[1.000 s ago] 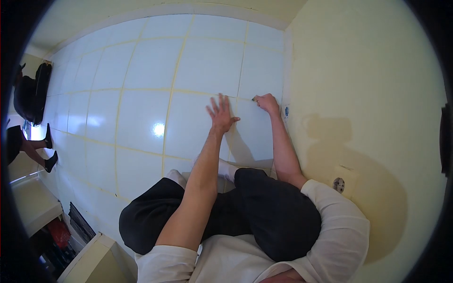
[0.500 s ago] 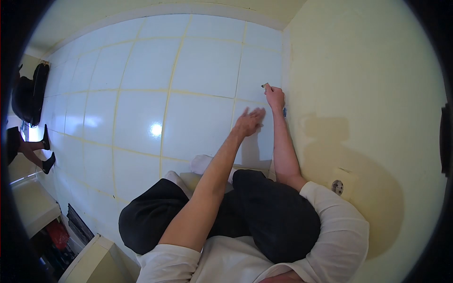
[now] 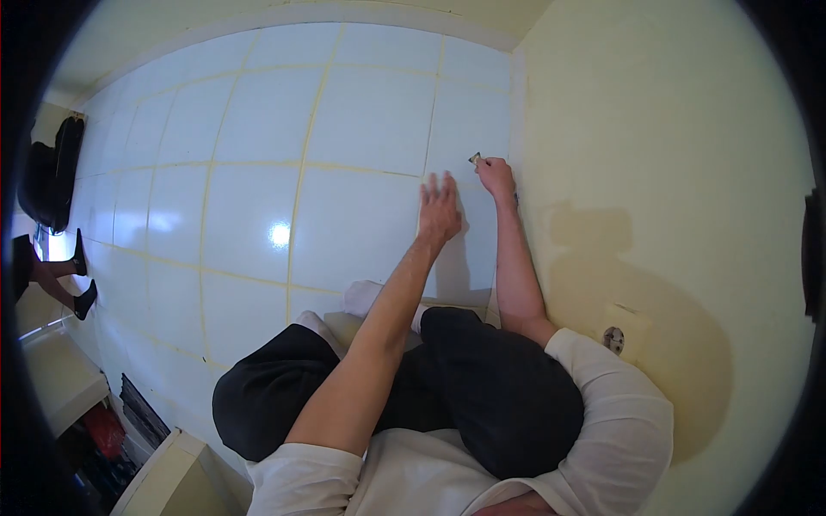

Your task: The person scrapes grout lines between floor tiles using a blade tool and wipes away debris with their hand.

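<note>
My right hand (image 3: 496, 179) is closed around a small flat piece with a dark edge (image 3: 475, 159), held just above or against the white floor tiles (image 3: 361, 224) near the wall; its exact kind is too small to make out. Close beside it, my left hand (image 3: 440, 211) lies open with fingers spread over the tiles, holding nothing. Its fingertips are near a joint between tiles. Yellowish grout lines (image 3: 302, 163) run between the tiles, and some joints near my hands look thinner and darker.
A pale yellow wall (image 3: 671, 129) rises close on my right, with a socket (image 3: 613, 340) low down. My bent legs (image 3: 508, 387) are in front of me. At far left are a black bag-like object (image 3: 62, 176), a person's feet in dark shoes (image 3: 86, 299), and a pale cabinet (image 3: 168, 477).
My left hand has moved left and a little forward, and its fingers now lie spread over the tile. My right hand has shifted slightly left, still with the small piece.
</note>
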Available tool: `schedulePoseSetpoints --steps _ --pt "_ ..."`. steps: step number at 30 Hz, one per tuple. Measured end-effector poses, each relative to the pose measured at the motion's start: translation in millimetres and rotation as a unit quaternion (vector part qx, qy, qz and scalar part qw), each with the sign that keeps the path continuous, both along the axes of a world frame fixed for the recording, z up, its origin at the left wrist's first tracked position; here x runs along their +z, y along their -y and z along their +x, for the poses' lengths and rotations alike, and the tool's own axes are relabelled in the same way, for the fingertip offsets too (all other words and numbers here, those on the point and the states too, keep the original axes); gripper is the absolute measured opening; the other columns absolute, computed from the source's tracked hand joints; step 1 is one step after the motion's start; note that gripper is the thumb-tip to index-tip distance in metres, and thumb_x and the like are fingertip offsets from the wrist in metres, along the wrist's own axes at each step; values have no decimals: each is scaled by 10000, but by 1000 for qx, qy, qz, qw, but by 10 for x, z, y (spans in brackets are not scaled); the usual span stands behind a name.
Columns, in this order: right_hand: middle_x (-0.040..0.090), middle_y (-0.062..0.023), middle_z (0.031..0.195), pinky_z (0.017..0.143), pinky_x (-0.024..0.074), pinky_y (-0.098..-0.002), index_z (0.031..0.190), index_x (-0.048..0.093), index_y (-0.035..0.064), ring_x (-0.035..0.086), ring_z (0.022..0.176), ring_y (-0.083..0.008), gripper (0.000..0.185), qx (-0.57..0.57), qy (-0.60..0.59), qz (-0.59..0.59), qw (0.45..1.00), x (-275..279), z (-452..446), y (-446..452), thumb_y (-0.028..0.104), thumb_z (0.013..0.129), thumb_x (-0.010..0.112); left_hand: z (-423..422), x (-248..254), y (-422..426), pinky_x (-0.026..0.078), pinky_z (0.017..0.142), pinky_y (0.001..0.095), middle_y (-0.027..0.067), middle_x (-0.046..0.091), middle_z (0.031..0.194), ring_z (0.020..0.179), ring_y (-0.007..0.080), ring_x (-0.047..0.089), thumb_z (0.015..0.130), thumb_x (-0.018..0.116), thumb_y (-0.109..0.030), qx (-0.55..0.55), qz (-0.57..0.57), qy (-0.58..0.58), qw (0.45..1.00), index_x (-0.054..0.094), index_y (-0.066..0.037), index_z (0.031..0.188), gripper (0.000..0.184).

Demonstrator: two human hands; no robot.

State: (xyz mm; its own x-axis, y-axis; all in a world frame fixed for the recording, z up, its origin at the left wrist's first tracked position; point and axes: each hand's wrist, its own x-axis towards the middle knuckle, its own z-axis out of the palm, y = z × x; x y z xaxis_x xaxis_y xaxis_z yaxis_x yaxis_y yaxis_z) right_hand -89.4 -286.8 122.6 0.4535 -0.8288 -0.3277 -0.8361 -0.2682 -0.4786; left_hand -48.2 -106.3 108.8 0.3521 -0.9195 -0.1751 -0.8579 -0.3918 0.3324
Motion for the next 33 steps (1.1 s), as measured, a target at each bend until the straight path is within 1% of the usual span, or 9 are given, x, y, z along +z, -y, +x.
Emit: schedulePoseSetpoints --steps 4,9,15,18,21,23,25,28,33 --pt "728 -185 1035 868 533 -490 1049 749 125 682 1015 -399 392 16 -36 11 999 59 16 14 450 911 579 47 -227 102 175 1227 546 125 282 1624 1523 293 203 934 617 -316 -220 12 -169 961 236 -66 1569 782" --pt "730 -178 1032 867 533 -490 1054 745 128 682 1009 -397 385 32 -26 12 999 33 -11 47 446 918 577 -133 14 -6 111 1221 583 98 137 1676 1544 249 131 960 555 -395 194 38 -4 980 189 -33 1581 807" --pt "745 -135 959 831 534 -434 990 754 119 708 937 -326 367 35 -41 -6 999 83 13 -6 446 900 613 65 -177 -95 122 1231 543 142 267 1626 1529 289 181 909 630 -330 -298 -38 -114 947 195 14 1563 857" --pt "744 -137 977 832 535 -434 1003 753 120 707 944 -331 364 38 -36 -7 999 42 9 4 441 901 617 -65 -136 2 163 1232 509 132 320 1605 1512 285 229 886 649 -291 107 -51 11 993 306 -75 1548 777" --pt "744 -142 985 840 537 -434 1017 750 114 706 951 -336 361 34 -30 -18 999 -5 7 6 430 902 619 -35 -90 -26 196 1225 490 129 328 1603 1499 262 263 868 651 -277 107 -25 3 994 361 -98 1527 741" --pt "743 -146 991 847 537 -436 1028 748 111 705 959 -338 361 43 -35 -11 998 22 -1 -3 425 901 622 217 -8 276 184 1225 493 155 301 1609 1502 321 233 859 665 -286 -123 151 -233 953 315 -39 1533 799" --pt "742 -149 998 854 536 -438 1038 747 110 704 967 -341 362 44 -32 -10 998 55 15 -36 422 900 625 211 49 161 187 1217 530 212 414 1531 1479 405 263 848 667 -280 -71 21 -438 896 369 30 1490 773" --pt "741 -152 1006 861 535 -441 1046 745 111 701 977 -344 365 36 -28 -18 999 7 -29 -16 423 898 627 -252 -255 146 229 1182 603 222 586 1364 1414 387 397 835 650 -239 187 -217 64 956 601 -64 1339 536" --pt "732 -160 1036 863 532 -483 1095 728 123 683 1007 -386 375 29 -30 -7 999 102 14 -53 430 932 586 -67 -108 251 64 1237 551 193 276 1612 1519 395 152 806 671 -216 -200 17 -351 915 345 56 1494 808"
